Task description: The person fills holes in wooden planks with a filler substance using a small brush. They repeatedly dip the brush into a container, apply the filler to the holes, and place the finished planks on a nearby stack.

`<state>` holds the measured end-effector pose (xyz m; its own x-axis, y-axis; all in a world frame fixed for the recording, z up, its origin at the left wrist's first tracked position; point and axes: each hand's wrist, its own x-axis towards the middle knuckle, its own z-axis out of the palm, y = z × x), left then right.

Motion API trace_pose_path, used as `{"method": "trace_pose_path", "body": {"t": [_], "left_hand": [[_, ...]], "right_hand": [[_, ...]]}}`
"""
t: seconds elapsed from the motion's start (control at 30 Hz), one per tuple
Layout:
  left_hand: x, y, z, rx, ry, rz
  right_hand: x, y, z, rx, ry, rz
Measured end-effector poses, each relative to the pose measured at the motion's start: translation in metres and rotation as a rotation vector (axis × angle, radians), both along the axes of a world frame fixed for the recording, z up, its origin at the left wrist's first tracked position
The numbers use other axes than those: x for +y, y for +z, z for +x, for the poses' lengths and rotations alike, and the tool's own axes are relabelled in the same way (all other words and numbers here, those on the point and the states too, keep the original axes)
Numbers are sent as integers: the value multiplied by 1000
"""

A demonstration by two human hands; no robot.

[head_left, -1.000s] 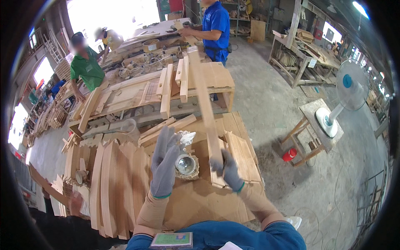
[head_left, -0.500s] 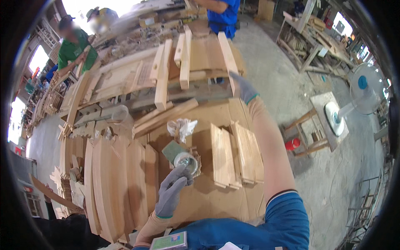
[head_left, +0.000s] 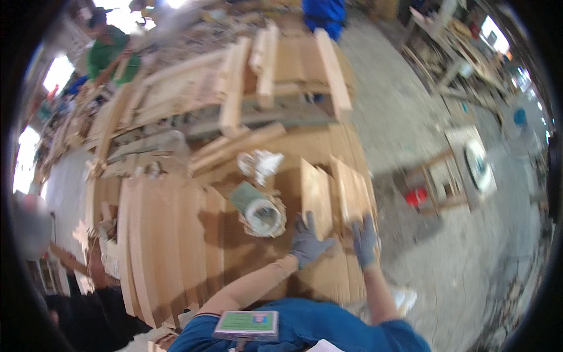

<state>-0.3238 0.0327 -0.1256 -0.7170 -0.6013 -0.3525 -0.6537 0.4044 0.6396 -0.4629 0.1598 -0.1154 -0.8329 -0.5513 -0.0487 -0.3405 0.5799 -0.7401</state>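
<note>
Well to the left of the round cup [head_left: 262, 217], a co-worker's dark sleeve [head_left: 99, 308] shows at the edge of the view. Closer to the cup on that side, a row of long boards [head_left: 167, 246] is packed side by side on the cardboard-covered worktop [head_left: 252, 258]. A greenish pad [head_left: 244, 196] touches the cup's far left side, and a crumpled white wrapper [head_left: 259, 166] lies just beyond the cup.

To the right of the cup, the left hand [head_left: 309, 240], gloved in grey, has its grip open, thumb spread away from the fingers, which reach the near end of the left pile of short boards [head_left: 316, 193]. Further right of the cup, the gloved right hand [head_left: 364, 240] is at the near end of the right pile of short boards [head_left: 353, 190]; blur hides whether its grip is closed on any wood.

The short boards look stiff and fairly light, with smooth faces that could slide over one another. A hold on both long edges near the middle should balance one best; the pointed corners may chip if knocked.

Well to the right of the cup, a red can [head_left: 416, 196] stands by a small table.
</note>
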Motion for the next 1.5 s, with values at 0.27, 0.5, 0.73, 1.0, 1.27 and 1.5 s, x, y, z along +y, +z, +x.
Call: {"method": "trace_pose_path", "body": {"t": [0.27,0.5,0.73,1.0,1.27,1.5], "left_hand": [[-28,13,-7,326,212,424],[-22,164,116,967,233,1227],[-59,150,221,1007,385,1015],[-125,95,192,810,592,895],[-151,65,141,693,381,769],[-123,76,122,571,476,420]], "right_hand": [[57,17,33,114,-22,-491],[23,115,46,-20,93,-748],[-32,137,95,-565,199,-720],[-113,78,104,-570,311,-565],[-129,25,97,-418,418,-456],[-120,25,111,-324,325,-566]]}}
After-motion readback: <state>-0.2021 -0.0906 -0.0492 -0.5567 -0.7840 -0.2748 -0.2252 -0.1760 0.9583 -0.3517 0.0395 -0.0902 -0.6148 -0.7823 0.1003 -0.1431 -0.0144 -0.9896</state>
